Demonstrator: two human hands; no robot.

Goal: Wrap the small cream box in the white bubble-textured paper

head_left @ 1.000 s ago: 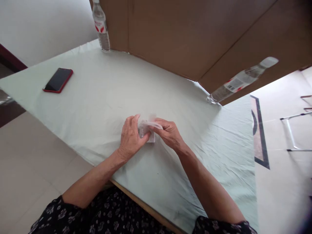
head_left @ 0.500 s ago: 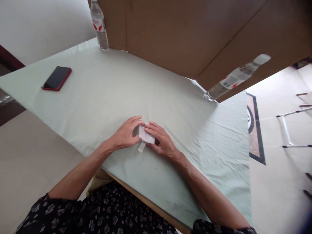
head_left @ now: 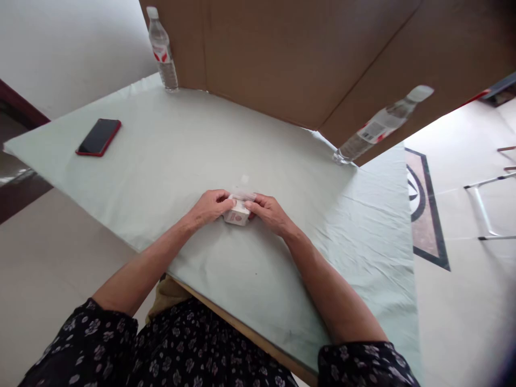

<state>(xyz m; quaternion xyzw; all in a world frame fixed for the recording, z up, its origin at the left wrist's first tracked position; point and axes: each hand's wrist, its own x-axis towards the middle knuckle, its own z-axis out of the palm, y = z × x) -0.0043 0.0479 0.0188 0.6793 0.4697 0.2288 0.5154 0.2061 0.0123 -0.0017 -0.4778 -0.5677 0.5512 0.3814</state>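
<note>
A small white packet [head_left: 237,214] with a faint red print lies between my hands on the pale green tablecloth [head_left: 169,156], near the table's middle. My left hand [head_left: 209,207] grips its left end with curled fingers. At its right end my right hand [head_left: 269,211] pinches it with fingers and thumb. A thin clear flap sticks up from the packet's top. Both forearms rest over the near edge of the table.
A red-cased phone [head_left: 99,137] lies face up at the far left. One water bottle [head_left: 162,51] stands at the back, another [head_left: 379,126] at the right, both against a large brown cardboard screen [head_left: 322,59]. Tiled floor lies to the left and right.
The packet has been turned and now stands between both sets of fingertips, a little farther from me. Earlier my right hand lay flat over it on the cloth.
</note>
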